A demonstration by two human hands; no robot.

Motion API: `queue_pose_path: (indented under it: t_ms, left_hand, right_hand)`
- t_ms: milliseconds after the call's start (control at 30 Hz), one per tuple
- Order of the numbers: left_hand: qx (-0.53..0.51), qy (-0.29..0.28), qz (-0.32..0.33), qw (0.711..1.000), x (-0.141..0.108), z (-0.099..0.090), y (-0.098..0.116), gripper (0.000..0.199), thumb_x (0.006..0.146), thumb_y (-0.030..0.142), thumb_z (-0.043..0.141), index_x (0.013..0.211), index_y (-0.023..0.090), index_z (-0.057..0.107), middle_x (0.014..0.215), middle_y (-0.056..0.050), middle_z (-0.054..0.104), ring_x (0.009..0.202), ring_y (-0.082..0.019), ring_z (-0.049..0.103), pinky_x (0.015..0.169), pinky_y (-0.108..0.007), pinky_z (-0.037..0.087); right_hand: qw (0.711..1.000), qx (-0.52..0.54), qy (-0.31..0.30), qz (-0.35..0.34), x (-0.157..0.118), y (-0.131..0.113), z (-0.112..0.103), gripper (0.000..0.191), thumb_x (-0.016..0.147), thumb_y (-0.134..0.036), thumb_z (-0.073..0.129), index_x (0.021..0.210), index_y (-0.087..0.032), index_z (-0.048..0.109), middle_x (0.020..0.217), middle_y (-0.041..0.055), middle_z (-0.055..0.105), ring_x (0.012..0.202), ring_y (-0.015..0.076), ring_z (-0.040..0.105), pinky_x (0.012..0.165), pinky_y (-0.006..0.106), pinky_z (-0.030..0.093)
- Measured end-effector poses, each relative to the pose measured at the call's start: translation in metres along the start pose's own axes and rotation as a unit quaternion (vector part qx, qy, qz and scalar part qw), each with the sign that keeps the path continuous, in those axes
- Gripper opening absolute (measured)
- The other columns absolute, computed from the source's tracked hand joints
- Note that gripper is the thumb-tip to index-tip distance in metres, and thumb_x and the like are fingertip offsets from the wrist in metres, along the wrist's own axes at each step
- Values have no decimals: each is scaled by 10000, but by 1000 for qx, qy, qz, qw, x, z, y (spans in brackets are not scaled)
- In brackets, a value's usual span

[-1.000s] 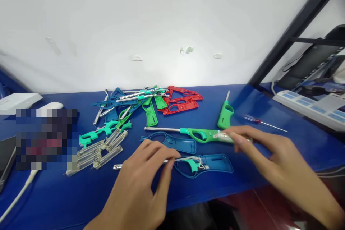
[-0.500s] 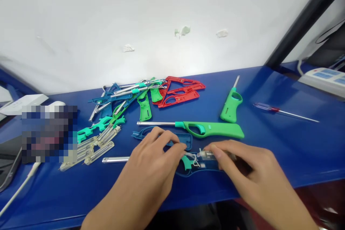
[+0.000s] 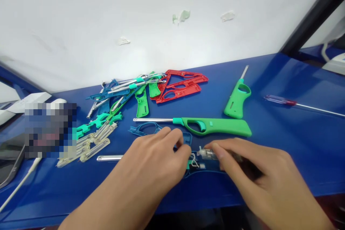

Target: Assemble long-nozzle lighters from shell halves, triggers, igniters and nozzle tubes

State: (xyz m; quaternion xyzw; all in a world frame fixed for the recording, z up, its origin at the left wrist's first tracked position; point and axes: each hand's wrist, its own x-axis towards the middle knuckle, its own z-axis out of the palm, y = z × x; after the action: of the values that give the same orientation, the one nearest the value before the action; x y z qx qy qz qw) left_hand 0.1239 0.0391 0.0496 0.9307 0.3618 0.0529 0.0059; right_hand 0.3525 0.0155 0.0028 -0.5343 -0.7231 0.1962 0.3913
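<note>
Right hand (image 3: 250, 161): closed in a pinch on the clear tank (image 3: 208, 154); the tank's right end is lost inside the grip.
Tank: at the far side of the open blue shell (image 3: 211, 167), just right of the white wires (image 3: 193, 159). Long axis left to right, roughly along the shell, fitted end toward the left hand (image 3: 161, 161). Contact with the shell: cannot tell.
Left hand: fingers curled over the tube (image 3: 110, 158) and the shell's left part — pinching or only pressing, cannot tell.
Nearer to tank: right hand, touching; left hand just beside its fitted end.
Tube: slim, round, shiny metal, sticking out left of the left hand.
Wires: thin, loosely looped, beside a teal piece (image 3: 189, 164).
Far of the hands: green lighter (image 3: 223, 126), moulded plastic, tube pointing left.
Left: spare tanks (image 3: 95, 148), clear, slim, rounded ends, heaped.
Bench (image 3: 61, 187): smooth blue, faintly glossy.
</note>
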Motion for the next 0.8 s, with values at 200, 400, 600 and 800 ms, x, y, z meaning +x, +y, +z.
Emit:
queue_pose_path:
  t_ms: [200,400,600,800]
  left_hand:
    - [24,-17,3,1000,-1,-4,7,388,812,5,588,1122,232,637,1013,-48,660,856,-284,642,658,-388,525]
    - [-41,86,-63,993,-15,8,11,207,996,95,533,1105,227,649,1045,-45,664,908,-237,601,755,-377,558]
    - [-93,165,-78,979,-15,28,17,165,1016,158,578,1123,224,685,1009,-30,684,858,-184,593,725,-304,536]
    - [-120,199,-99,967,-12,35,19,102,997,199,636,1076,216,697,1020,-44,673,879,-175,622,816,-325,539]
  right_hand:
    - [1000,4,-3,8,0,-1,-1,217,1026,-384,559,937,-318,746,936,-42,786,772,172,746,614,246,572]
    - [1000,0,21,2,0,7,0,193,1030,-414,569,1017,-367,756,975,-93,795,800,147,769,688,197,607]
    - [1000,-6,25,-10,3,10,0,189,1019,-436,587,1015,-375,767,971,-83,799,791,171,784,743,210,641]
    - [1000,7,20,10,2,10,0,193,1019,-476,594,1021,-391,767,974,-81,797,768,166,779,739,201,645]
